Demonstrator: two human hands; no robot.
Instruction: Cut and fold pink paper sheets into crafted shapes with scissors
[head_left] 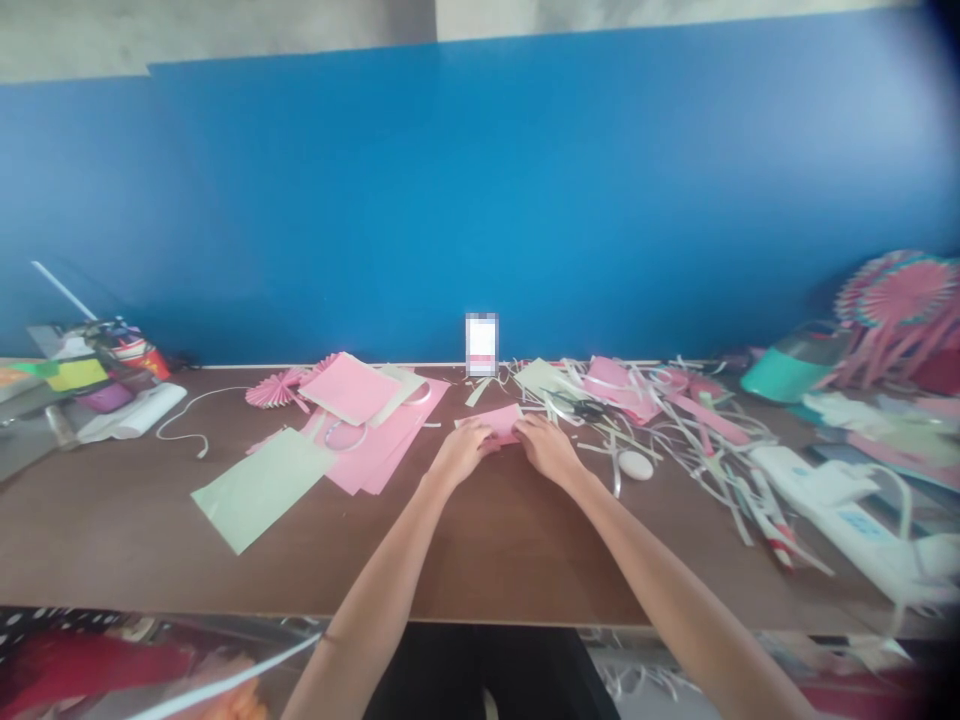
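Note:
A small piece of pink paper point(501, 420) is held between my two hands, just above or on the brown table point(517, 540). My left hand point(466, 448) grips its left side with curled fingers. On the right side, the fingers of my right hand point(546, 445) close over the paper's edge. Pink sheets point(401, 440) lie in a stack to the left, with a pale green sheet point(266, 485) in front of them. Behind that stack rests a pleated pink paper fan point(276, 388). My fingertips are partly hidden, so the exact grip is unclear.
Tangled paper strips point(675, 440) spread over the right side, around a white oval object point(636, 464). A white power strip point(847, 520) lies at the far right, near pleated rosettes point(900, 300). A blurred upright card-like object point(481, 345) stands against the blue panel point(450, 200).

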